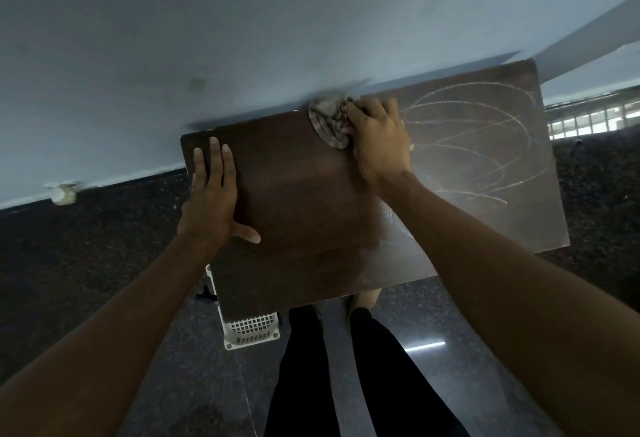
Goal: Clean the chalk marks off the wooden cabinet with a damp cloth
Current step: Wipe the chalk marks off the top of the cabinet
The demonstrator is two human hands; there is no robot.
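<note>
The dark wooden cabinet top [304, 201] stands against a pale wall. Its left half looks darker and free of marks. White looping chalk marks [481, 138] cover its right half. A crumpled grey cloth [329, 121] lies at the cabinet's back edge, near the middle. My right hand [377, 135] is closed on the cloth's right side and presses it onto the wood. My left hand [213, 194] lies flat on the cabinet's left edge, fingers spread, holding nothing.
A white perforated plastic basket [251, 331] sticks out under the cabinet's front left. My legs in dark trousers [346, 374] stand on the dark speckled floor [86, 263]. A pale wall [207, 38] runs right behind the cabinet. A white railing [588, 121] is at the far right.
</note>
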